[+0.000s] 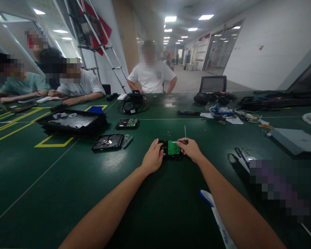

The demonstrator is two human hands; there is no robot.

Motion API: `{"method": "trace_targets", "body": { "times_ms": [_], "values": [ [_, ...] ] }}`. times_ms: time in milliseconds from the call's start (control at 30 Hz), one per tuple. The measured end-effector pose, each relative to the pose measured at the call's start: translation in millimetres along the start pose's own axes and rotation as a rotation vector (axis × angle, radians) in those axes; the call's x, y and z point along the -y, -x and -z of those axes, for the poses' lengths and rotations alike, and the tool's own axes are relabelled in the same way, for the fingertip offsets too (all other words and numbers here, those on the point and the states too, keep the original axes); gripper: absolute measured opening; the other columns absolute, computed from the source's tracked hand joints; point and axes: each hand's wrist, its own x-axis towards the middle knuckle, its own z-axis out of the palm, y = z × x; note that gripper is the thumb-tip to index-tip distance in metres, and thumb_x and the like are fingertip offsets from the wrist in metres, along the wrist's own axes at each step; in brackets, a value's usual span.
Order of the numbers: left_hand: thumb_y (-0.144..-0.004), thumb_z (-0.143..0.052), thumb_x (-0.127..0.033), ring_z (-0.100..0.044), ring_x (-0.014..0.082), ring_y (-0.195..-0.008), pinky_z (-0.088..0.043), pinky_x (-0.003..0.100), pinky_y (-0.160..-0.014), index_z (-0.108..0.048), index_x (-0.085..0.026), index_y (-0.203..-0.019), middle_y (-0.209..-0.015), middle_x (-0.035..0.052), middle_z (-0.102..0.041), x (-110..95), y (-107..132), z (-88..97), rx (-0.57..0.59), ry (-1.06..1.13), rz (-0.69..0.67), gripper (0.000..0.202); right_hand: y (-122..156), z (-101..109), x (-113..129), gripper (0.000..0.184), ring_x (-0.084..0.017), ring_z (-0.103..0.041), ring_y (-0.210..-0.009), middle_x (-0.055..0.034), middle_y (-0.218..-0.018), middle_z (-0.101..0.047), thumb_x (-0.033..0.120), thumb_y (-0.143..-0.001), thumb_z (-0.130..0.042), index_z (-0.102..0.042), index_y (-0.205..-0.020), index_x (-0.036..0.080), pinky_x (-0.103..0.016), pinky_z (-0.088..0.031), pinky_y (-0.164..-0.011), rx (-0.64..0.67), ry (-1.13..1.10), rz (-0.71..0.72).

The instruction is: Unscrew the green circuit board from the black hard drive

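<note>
Directly before me on the green table lies a hard drive, dark-bodied, with a bright green circuit board on its upper face. My left hand grips the drive's left end, thumb and fingers closed at its edge. At the other end, my right hand has a screwdriver in its curled fingers, the thin shaft pointing up and away from the drive. Its thumb and fingertip touch the board's right edge; their exact grip there is too small to tell. Several tiny screws lie just beyond the drive.
Left of my hands are an opened drive, a loose circuit board, another drive and a black tray. To the right lie a grey metal box and cables. A person sits opposite; others sit at left.
</note>
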Motion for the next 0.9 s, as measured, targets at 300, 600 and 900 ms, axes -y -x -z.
{"method": "trace_targets", "body": {
  "times_ms": [300, 600, 900],
  "values": [
    [-0.101, -0.040, -0.029, -0.026, 0.0264, -0.153, -0.029, 0.046, -0.125, -0.050, -0.015, -0.141, -0.162, 0.0138, -0.034, -2.1, 0.1, 1.8, -0.006, 0.007, 0.003, 0.044, 0.9, 1.4, -2.3, 0.033, -0.012, -0.059, -0.051, -0.0014, -0.066, -0.066, 0.042, -0.082, -0.073, -0.073, -0.103, 0.017, -0.022, -0.046, -0.043, -0.042, 0.094, 0.020],
    [-0.101, -0.039, -0.028, -0.028, 0.0273, -0.152, -0.030, 0.047, -0.124, -0.049, -0.015, -0.142, -0.161, 0.0139, -0.035, -5.3, 0.7, 3.9, -0.004, -0.015, 0.004, 0.044, 0.3, 1.0, -0.1, 0.030, -0.013, -0.060, -0.050, -0.0023, -0.065, -0.068, 0.037, -0.081, -0.075, -0.070, -0.104, 0.017, -0.022, -0.047, -0.042, -0.064, 0.127, -0.011],
    [-0.099, -0.046, -0.039, -0.045, 0.0297, -0.136, -0.041, 0.050, -0.115, -0.049, -0.019, -0.143, -0.142, 0.0133, -0.052, 3.9, -15.9, 31.1, 0.022, -0.110, -0.151, 0.048, -5.7, 7.6, 19.4, 0.034, -0.011, -0.054, -0.042, -0.0010, -0.057, -0.064, 0.051, -0.090, -0.062, -0.067, -0.090, 0.017, -0.021, -0.040, -0.039, 0.046, 0.248, -0.106]
  ]
}}
